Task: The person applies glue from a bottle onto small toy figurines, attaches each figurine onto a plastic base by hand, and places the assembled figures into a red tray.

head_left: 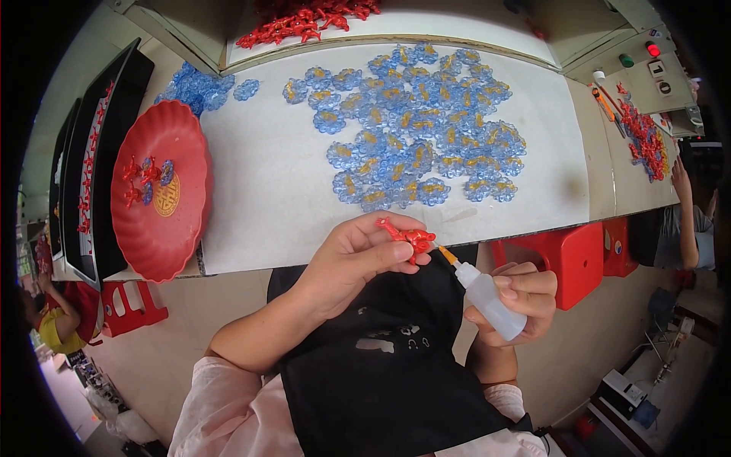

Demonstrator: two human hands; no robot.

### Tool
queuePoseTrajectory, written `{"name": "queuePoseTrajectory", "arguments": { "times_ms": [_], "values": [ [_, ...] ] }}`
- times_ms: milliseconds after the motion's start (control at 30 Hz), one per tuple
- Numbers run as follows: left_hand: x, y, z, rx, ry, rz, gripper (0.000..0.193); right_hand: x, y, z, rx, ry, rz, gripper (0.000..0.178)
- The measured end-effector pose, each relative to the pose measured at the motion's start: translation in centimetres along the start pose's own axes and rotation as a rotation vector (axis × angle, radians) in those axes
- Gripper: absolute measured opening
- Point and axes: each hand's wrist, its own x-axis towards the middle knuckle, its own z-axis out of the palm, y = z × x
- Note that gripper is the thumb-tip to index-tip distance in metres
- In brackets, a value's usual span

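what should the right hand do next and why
Perhaps gently squeeze the translucent white plastic bottle: the right hand grips it, and its orange tapered nozzle points at the small glossy red figurine pinched in the left hand.

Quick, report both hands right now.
Left hand: closed, holding a small red figurine between thumb and fingers.
Right hand: closed around a white squeeze bottle, its tip at the figurine.
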Motion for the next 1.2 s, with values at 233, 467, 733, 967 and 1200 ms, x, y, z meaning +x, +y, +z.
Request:
{"name": "queuePoseTrajectory", "arguments": {
  "times_ms": [233,467,733,967,1200],
  "values": [
    [1.2,-0.2,0.3,-0.028,0.009,-0.029,0.025,0.4,1.5,-1.3,-0.005,-0.018,0.019,0.042],
    [3.0,1.3,-0.1,-0.164,0.057,0.056,0.024,3.3,6.5,-8.6,0.103,-0.007,0.367,0.032],
    [5.0,2.0,0.9,-0.065,0.102,0.073,0.024,10.5,17.0,-10.8,-0.293,-0.415,0.217,0.019],
    [6.5,1.6,0.5,-0.013,0.115,0.068,0.024,7.7,16.6,-12.5,-0.566,-0.551,0.223,0.027],
    [5.7,1.4,0.8,-0.003,0.067,0.027,0.024,7.8,15.5,-11.7,-0.672,-0.586,0.0,0.043]
  ]
}}
